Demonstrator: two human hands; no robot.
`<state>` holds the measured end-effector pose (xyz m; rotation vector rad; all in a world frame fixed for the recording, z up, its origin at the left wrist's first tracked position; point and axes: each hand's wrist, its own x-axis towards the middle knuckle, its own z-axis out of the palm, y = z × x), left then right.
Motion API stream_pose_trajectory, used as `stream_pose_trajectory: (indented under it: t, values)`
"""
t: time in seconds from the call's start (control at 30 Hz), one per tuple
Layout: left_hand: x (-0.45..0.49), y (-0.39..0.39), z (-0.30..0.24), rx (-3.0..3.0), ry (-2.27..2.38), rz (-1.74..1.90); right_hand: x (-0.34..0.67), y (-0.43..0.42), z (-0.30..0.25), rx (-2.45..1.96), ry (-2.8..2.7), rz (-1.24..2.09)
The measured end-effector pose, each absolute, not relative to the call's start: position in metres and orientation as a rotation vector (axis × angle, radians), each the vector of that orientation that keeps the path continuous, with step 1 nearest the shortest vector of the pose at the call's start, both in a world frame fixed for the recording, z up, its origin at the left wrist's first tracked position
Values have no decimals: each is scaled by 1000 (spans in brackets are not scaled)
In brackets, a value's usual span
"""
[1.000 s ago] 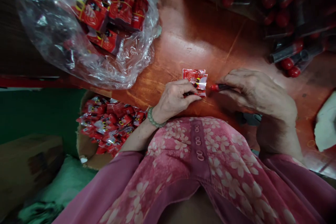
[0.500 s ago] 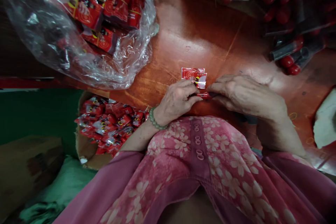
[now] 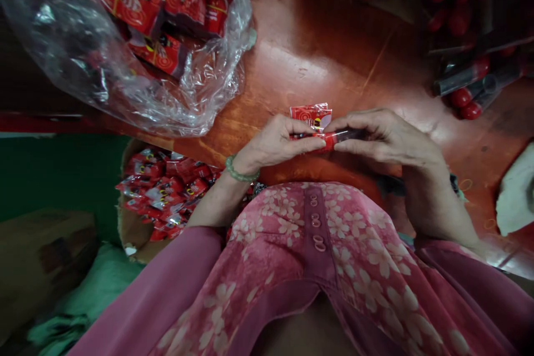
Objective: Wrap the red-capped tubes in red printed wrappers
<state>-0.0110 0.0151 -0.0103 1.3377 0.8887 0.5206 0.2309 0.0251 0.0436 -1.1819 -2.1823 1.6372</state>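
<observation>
My left hand [image 3: 279, 142] pinches a small red printed packet [image 3: 312, 115] at the near edge of the red-brown table [image 3: 317, 55]. My right hand [image 3: 384, 136] grips a dark tube with a red tip [image 3: 337, 137]. The red tip points left and sits at the packet's mouth, between the fingertips of both hands. Both hands are lifted slightly off the table. A green bead bracelet circles the left wrist.
A clear plastic bag [image 3: 75, 50] holding bundles of red packets lies at the back left. Below the table edge, a carton [image 3: 162, 189] holds several filled red packets. More red-tipped dark tubes [image 3: 467, 83] lie at the far right. A white cloth [image 3: 515, 194] sits at the right edge.
My right hand has brought the red-tipped tube leftward to the packet. Both hands have drawn together and lifted a little off the table.
</observation>
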Motion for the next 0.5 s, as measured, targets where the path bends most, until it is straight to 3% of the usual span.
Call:
stream_pose_trajectory:
  t: [0.23,0.5]
  values:
    - [-9,4,-13,780,868,687,227,9,17,-1315,-1433,1831]
    - [6,-2,-5,575,1023,737,209,3,10,-1243,-1097,1940]
